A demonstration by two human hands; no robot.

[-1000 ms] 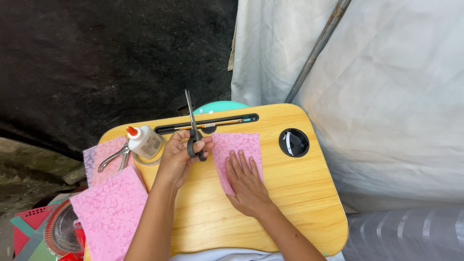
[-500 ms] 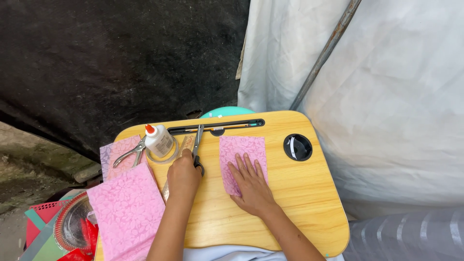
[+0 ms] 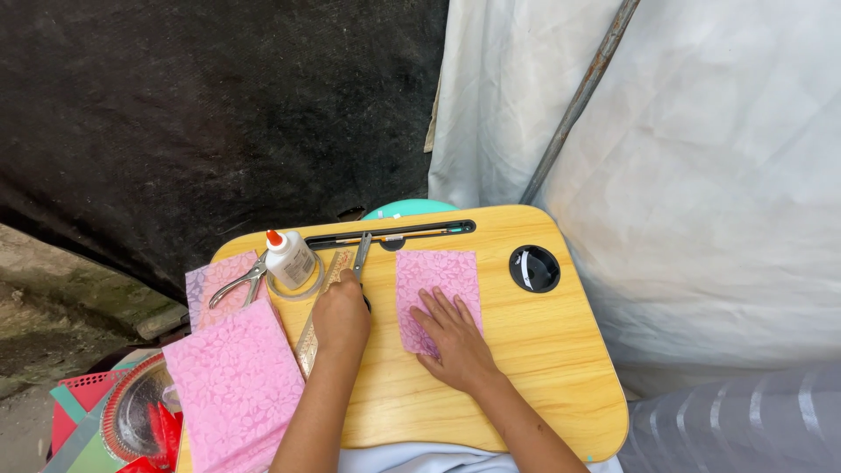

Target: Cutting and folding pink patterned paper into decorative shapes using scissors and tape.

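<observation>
My left hand (image 3: 342, 317) is closed around the handles of a pair of scissors (image 3: 361, 247), whose blades lie on the wooden lap desk (image 3: 543, 350) pointing toward its far slot. It rests over a ruler (image 3: 317, 315) that lies lengthwise on the desk. My right hand (image 3: 454, 337) lies flat with fingers spread on a pink patterned sheet (image 3: 438, 282), pressing its near half down. The two hands are a short gap apart.
A white glue bottle with an orange tip (image 3: 289, 258) stands on a tape roll at the desk's left. Metal pliers (image 3: 235, 282) lie on a pink sheet (image 3: 210, 293). A larger pink sheet (image 3: 236, 385) overhangs the left edge. A round cup hole (image 3: 534, 268) sits right. A red basket (image 3: 83, 412) is below left.
The scissors were raised in my left hand; now they are lowered onto the desk beside the ruler. The right hand stayed flat on the pink sheet. The view shifted slightly.
</observation>
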